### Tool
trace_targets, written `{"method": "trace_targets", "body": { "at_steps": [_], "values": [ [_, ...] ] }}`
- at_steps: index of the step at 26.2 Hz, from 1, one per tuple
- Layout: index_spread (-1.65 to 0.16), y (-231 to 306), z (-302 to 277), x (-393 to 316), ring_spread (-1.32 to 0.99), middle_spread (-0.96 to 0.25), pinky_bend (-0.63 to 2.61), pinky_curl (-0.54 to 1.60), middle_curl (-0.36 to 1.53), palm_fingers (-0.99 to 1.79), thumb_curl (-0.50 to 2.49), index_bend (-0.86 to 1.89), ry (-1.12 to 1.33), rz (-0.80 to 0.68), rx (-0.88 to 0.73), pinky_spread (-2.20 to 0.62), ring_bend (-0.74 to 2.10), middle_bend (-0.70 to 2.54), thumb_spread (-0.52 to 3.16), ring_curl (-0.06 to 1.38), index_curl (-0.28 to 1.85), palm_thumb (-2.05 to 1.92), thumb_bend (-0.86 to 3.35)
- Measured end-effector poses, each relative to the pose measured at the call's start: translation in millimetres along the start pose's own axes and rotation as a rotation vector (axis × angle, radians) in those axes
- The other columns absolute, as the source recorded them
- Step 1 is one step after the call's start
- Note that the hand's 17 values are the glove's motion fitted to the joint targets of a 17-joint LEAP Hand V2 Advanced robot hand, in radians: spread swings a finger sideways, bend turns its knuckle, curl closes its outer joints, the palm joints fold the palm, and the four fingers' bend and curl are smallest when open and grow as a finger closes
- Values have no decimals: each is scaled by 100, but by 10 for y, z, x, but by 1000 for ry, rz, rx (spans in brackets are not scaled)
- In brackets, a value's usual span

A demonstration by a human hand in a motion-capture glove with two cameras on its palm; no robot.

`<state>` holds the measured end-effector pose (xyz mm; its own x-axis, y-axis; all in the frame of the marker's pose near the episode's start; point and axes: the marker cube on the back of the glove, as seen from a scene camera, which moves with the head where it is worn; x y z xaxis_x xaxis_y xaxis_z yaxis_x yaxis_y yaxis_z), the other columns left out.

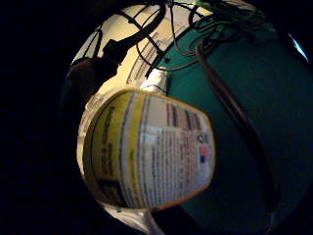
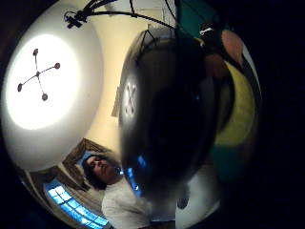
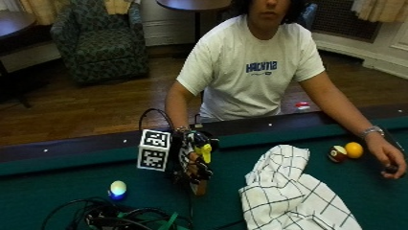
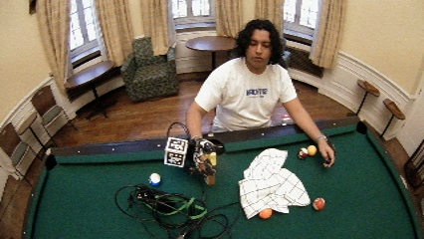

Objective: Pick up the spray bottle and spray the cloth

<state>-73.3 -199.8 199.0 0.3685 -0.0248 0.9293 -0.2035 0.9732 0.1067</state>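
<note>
We see gloved right hand (image 3: 193,160) wrapped round spray bottle (image 3: 201,155), centre-left of frame; bottle mostly hidden, label text (image 1: 156,152) unreadable. Checked cloth (image 3: 290,194) lower right, cut off.

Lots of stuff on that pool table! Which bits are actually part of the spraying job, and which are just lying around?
Part of the job:
spray bottle, held in the gloved right hand
checked cloth

Just lying about:
billiard balls: blue-and-white ball, striped ball, yellow ball, orange ball, red ball
tangle of cables
</note>
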Motion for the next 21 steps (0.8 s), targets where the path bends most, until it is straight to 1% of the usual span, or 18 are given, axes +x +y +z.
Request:
{"method": "trace_targets", "body": {
  "at_steps": [10, 14, 15, 18, 21],
  "values": [
    [-34, -334, 246, -7, -18, -17, 24, 35, 42, 89, 43, 6, -42, 22, 45, 7, 59, 27, 95, 40, 27, 78, -3],
    [-33, -480, 282, 28, -19, -15, 26, 36, 39, 90, 41, 6, -40, 40, 82, 6, 69, 17, 95, 42, 25, 76, -4],
    [-32, -513, 291, 37, -19, -14, 27, 36, 38, 94, 41, 6, -40, 39, 95, 4, 75, 14, 95, 44, 25, 75, -4],
    [-32, -581, 326, 36, -20, -14, 41, 38, 36, 117, 41, 10, -31, 0, 136, -10, 76, 12, 99, 43, 24, 75, -2],
    [-30, -584, 398, -30, -19, -18, 43, 41, 41, 134, 48, 19, -21, -85, 132, -17, 70, 29, 87, 44, 29, 87, 3]
  ]
}}
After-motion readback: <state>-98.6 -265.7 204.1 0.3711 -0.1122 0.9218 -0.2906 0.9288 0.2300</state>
